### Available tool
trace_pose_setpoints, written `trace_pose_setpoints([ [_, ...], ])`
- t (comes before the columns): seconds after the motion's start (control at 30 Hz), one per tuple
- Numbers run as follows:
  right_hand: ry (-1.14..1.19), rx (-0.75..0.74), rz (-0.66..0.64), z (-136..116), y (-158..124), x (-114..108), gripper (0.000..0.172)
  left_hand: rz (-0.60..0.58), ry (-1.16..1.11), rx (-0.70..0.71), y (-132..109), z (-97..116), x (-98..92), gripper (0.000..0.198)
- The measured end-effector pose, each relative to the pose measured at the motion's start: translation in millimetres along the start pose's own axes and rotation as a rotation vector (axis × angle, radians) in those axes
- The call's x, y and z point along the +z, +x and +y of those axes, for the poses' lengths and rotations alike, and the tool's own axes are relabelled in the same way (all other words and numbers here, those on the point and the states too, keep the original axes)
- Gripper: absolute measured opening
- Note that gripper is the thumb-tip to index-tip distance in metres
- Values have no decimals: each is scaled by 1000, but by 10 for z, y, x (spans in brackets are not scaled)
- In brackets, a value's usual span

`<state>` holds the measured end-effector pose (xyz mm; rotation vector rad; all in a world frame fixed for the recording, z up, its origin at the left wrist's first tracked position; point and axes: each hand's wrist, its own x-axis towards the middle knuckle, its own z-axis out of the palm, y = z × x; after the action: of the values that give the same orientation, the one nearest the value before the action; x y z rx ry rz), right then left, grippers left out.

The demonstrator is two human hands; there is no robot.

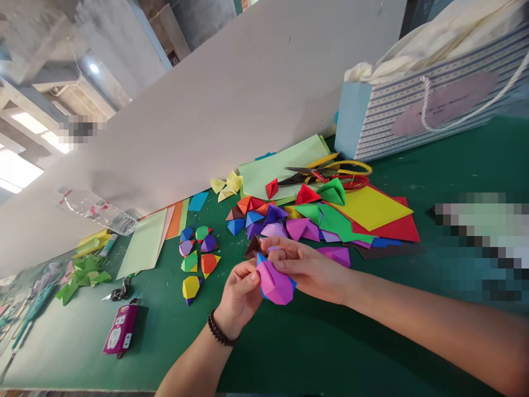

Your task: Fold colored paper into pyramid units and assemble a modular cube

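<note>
Pink origami piece [275, 284], held by left hand [239, 295], right hand [308, 270], over green mat [289, 353]

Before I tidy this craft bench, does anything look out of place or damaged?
Yes: a crumpled clear plastic bottle lies on its side against the white board, at the far edge of the green work mat. Its dented, crushed body looks damaged, and it stands out beside the folded paper pieces.
</note>
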<state>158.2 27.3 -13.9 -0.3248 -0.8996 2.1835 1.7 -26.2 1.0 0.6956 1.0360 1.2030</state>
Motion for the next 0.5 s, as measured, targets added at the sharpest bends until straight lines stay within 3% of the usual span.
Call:
trace_pose_setpoints([
  [0.17,-63,9,105,-21,27,-4,31,-17,52,25,22,19,-7,36],
  [0.5,-63,82,54,0,9,1,34,-72,60,13,21,23,-61,34],
])
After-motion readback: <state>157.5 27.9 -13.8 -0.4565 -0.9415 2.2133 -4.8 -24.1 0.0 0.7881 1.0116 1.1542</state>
